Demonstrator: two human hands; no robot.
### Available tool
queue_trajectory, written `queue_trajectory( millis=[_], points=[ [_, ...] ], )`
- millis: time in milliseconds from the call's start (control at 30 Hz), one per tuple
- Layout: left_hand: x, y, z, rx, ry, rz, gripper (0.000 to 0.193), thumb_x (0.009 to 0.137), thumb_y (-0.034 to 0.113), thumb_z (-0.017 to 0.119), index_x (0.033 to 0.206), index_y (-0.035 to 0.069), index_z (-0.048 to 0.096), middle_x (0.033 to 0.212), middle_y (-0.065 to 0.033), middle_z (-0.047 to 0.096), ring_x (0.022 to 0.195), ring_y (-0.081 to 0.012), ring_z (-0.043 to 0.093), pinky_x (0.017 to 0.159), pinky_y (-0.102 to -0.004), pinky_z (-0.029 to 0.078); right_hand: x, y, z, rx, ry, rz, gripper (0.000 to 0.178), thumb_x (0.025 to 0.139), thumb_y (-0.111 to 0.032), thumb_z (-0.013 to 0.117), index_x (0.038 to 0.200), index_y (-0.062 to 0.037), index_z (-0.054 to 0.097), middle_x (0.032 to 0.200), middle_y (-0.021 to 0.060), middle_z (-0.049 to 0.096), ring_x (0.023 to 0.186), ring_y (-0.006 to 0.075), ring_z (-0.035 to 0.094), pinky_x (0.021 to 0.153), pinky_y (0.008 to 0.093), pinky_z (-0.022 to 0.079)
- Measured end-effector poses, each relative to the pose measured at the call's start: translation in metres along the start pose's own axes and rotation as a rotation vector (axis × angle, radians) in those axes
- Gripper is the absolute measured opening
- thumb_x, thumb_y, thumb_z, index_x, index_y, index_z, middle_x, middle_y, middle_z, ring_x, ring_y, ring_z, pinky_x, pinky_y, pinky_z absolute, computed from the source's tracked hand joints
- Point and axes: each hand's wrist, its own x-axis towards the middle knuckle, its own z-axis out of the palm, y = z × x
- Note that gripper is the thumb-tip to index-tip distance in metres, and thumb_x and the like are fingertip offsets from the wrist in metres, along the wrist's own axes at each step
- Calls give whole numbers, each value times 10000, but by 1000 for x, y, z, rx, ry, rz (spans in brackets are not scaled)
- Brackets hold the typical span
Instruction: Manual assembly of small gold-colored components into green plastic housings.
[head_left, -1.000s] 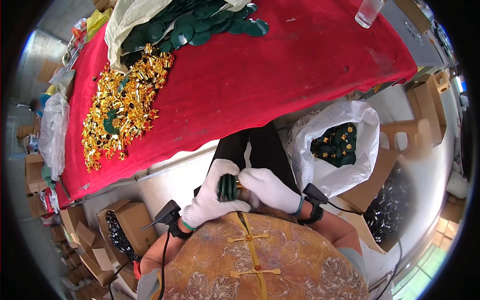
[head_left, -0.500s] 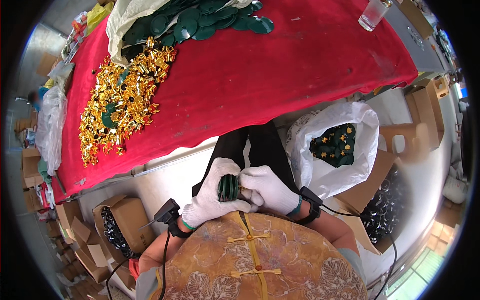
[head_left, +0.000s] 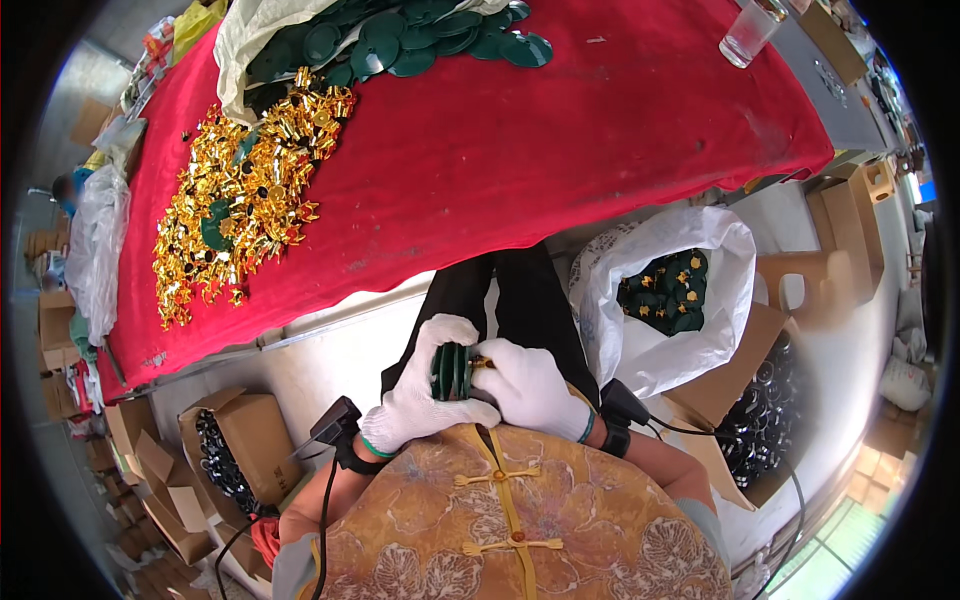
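Both of my hands wear white knit gloves and meet above my lap. My left hand [head_left: 418, 398] is closed round a short stack of dark green discs [head_left: 451, 371], held on edge. At the stack's right face, my right hand [head_left: 531, 386] pinches a small gold piece [head_left: 481, 362] against the disc. The fingertips hide part of that piece. To the right stands a white sack [head_left: 722, 340] with green discs bearing gold pieces [head_left: 668, 290] inside.
On the red-covered table [head_left: 480, 170] lie a heap of gold pieces [head_left: 250, 195] and a pile of green discs [head_left: 400, 40] by a pale bag. A glass [head_left: 750, 38] stands far right. Cardboard boxes of dark parts sit left [head_left: 262, 445] and right [head_left: 690, 408] of me.
My right hand has shifted slightly, and the gold piece shows more plainly between its fingers and the discs. My left hand keeps its hold on the stack.
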Motion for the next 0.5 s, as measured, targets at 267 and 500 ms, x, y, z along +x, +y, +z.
queue_trajectory(
  millis=[267,500],
  points=[
    [-1,11,0,10,33,-94,869,604,108,1029,1314,79,530,1256,-102,529,1150,-226,569,1019,-381,474,8,5,-12,74,2,-18,292,999,-267,660,1148,-17,631,822,167,662,726,323,697,647,402,559],
    [-8,-3,2,-249,43,-168,883,604,88,1029,1324,90,517,1302,-72,507,1216,-185,518,1066,-355,438,0,0,-7,-269,-33,-128,401,874,-257,778,1192,-74,614,880,142,603,730,352,658,650,456,533]
  ],
)
